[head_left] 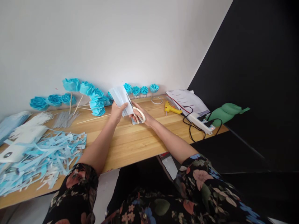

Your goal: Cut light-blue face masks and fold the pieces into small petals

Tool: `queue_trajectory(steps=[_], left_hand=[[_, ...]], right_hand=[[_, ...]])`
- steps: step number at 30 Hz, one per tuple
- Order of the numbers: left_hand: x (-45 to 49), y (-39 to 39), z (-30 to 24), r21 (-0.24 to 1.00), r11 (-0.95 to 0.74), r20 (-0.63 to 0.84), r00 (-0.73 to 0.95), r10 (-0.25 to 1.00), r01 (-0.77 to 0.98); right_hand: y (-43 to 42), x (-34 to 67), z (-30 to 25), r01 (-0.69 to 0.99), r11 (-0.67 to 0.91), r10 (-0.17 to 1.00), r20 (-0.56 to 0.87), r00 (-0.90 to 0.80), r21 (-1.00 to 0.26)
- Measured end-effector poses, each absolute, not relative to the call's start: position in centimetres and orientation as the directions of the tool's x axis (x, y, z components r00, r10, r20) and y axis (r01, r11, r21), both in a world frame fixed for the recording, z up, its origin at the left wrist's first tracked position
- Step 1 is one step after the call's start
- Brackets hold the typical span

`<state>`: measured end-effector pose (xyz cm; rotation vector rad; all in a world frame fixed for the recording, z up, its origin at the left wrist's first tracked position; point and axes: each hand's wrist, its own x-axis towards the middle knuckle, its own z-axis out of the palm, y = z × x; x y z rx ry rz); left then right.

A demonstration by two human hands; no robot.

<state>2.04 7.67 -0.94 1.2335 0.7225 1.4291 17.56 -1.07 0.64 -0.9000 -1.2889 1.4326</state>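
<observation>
Pale blue and softly pleated, a stack of sheets [118, 97] is held up above the desk [133, 144], pinched in the person's left hand [116, 111], thumb across its front near the lower end. From where I stand, its upper end fans out away from the body, towards the wall [116, 40]. Just to the right of it, the right hand [146, 114] is curled around the cream handles of a pair of scissors [143, 117], so the stack sits between the two hands. The blades point up along its right edge; whether they are parted around the material, I can't tell.

Writing shows on the papers [188, 99] at the back right: printed lines, too small for me to read. A white case [35, 133] at the left bears a dark round mark, also unreadable. Beside the papers lie a yellow glue gun [171, 108] and, nearer the dark panel, a white power strip [198, 122] with black plugs in it and a small red light.

Blue flowers [71, 84], some on thin sticks, stand or lean along the wall. Cut blue and white strips [56, 152] are heaped at the near left, partly around the white case, well apart from the hands.
</observation>
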Motion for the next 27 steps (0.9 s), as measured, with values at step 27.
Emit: queue_trajectory(steps=[27], left_hand=[[2.24, 7.60, -1.40, 0.897, -0.210, 0.293, 0.167, 0.941, -0.390]], right_hand=[[-1.05, 17.28, 0.58, -0.130, 0.064, 0.989, 0.080, -0.123, -0.989]])
